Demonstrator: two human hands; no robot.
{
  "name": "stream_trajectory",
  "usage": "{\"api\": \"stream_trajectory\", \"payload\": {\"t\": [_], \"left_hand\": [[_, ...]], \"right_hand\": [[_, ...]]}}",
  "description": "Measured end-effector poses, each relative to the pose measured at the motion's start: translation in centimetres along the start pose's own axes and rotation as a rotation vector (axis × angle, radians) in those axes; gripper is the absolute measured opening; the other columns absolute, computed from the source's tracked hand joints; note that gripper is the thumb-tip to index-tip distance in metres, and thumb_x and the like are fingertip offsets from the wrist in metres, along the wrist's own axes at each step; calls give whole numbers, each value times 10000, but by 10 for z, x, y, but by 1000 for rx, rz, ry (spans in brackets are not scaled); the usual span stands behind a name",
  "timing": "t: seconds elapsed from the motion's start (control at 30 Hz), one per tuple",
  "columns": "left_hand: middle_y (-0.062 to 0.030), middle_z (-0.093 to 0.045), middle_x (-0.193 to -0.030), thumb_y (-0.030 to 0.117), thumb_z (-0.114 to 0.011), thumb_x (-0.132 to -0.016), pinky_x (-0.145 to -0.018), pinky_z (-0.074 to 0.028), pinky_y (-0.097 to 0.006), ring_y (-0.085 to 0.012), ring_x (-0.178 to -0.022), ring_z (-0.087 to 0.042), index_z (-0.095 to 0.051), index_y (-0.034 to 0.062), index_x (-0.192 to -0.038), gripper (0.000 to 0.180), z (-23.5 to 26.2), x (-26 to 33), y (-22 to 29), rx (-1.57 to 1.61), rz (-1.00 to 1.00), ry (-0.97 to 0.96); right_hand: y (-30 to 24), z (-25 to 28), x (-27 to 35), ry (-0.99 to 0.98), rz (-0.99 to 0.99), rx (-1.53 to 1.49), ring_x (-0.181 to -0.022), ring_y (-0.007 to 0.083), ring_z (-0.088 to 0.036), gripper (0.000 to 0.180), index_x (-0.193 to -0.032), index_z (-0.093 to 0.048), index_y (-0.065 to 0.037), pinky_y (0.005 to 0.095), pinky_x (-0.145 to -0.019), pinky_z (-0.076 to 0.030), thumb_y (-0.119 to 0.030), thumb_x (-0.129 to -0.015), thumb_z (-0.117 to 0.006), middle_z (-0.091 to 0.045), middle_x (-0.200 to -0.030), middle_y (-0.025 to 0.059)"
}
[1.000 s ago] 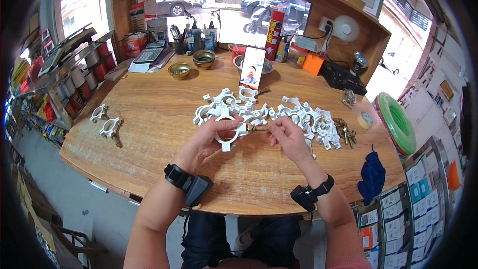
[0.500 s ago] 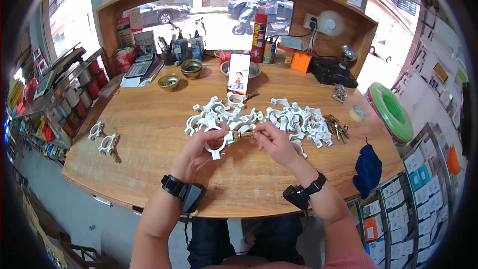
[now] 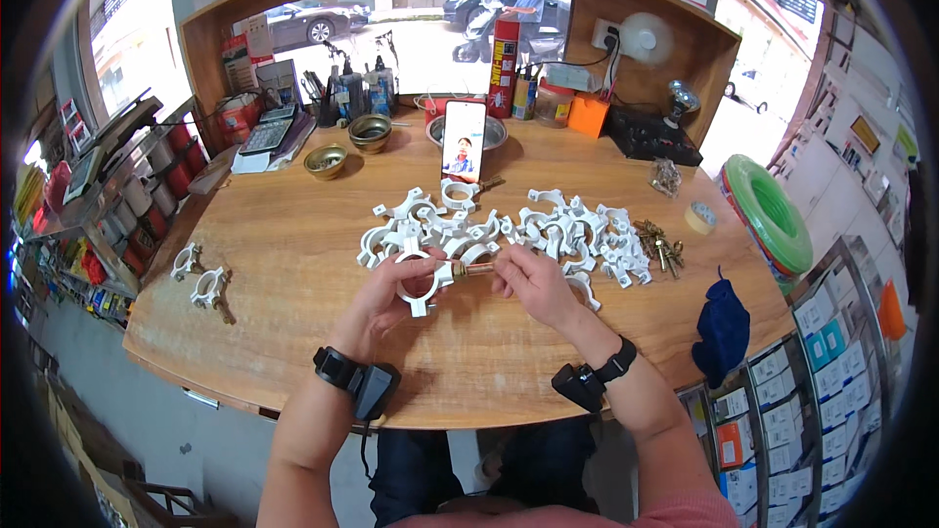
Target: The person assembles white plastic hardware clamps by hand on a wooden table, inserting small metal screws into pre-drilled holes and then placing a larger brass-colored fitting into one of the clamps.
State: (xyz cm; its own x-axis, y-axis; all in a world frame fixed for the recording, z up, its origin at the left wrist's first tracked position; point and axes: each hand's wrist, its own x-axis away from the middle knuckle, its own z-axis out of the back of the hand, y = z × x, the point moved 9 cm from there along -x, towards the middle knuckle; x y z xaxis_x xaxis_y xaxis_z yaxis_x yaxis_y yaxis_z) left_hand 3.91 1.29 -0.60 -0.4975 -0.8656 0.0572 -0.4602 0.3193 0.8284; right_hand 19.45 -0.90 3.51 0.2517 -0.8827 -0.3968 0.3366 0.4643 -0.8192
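My left hand (image 3: 370, 301) is closed around a white plastic pipe clamp (image 3: 420, 309), its ring upright above the table. From the clamp's right side sticks a brass-coloured anchor bolt (image 3: 476, 270). Its far end is pinched in the fingers of my right hand (image 3: 536, 286); how deep the bolt sits in the clamp cannot be made out. Just beyond my hands lies a heap of white pipe clamps (image 3: 577, 233). A small pile of anchor bolts (image 3: 669, 250) is at its right. Two clamps with bolts attached (image 3: 207, 287) rest at the left of the table.
A phone (image 3: 463, 142) leans against a metal bowl behind the heap. Brass bowls (image 3: 326, 162), a red spray can (image 3: 503, 68) and an orange box (image 3: 589, 115) line the back. Tape (image 3: 700, 218), a dark blue cloth (image 3: 722, 329) and green hose coils (image 3: 768, 215) are at the right.
My right hand has shifted slightly left and its fingers have turned a little on the bolt. The left hand keeps its hold on the clamp. The whole view has moved slightly.
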Motion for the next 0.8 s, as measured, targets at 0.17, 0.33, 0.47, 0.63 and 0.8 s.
{"api": "stream_trajectory", "payload": {"t": [0.17, 0.33, 0.47, 0.63, 0.8], "left_hand": [[-107, -594, -896, 109, -591, -761, -644, -501, -304, -156, -737, -573, -530, 3, -966, 239, -2, 1, 0, 40, -9, -7], [-121, -593, -914, 111, -587, -768, -660, -501, -299, -158, -739, -575, -528, -2, -966, 236, -9, 4, 4, 39, -14, -9], [-120, -595, -923, 108, -585, -773, -651, -498, -292, -160, -737, -579, -526, -2, -971, 234, -11, 5, 0, 15, -17, -11], [-118, -606, -910, 108, -582, -778, -610, -497, -279, -157, -724, -586, -525, 1, -977, 233, -9, 6, -4, 30, -25, 1], [-113, -609, -918, 90, -580, -764, -599, -502, -289, -152, -701, -579, -531, 28, -931, 185, -3, 0, -20, 11, 89, 89]], "right_hand": [[3, -1, 0, 10, -1, 31, -543, 137, -570, 199, -815, -529, -48, 257, -501, -435, -240, -861, -504, -582, -612, 43], [-4, 4, 1, 50, 55, 36, -518, 129, -557, 230, -776, -537, -43, 252, -492, -431, -249, -868, -493, -579, -594, 38], [14, 0, 3, -33, -138, -24, -494, 123, -546, 212, -813, -525, -36, 244, -478, -425, -238, -868, -491, -576, -585, 41], [4, -1, 2, 45, 6, -45, -464, 118, -539, 233, -803, -530, -38, 246, -447, -420, -250, -878, -467, -556, -525, 38], [33, -6, 3, -53, -235, 0, -485, 99, -536, 193, -814, -534, -35, 233, -459, -422, -211, -872, -479, -555, -545, 52]]}}
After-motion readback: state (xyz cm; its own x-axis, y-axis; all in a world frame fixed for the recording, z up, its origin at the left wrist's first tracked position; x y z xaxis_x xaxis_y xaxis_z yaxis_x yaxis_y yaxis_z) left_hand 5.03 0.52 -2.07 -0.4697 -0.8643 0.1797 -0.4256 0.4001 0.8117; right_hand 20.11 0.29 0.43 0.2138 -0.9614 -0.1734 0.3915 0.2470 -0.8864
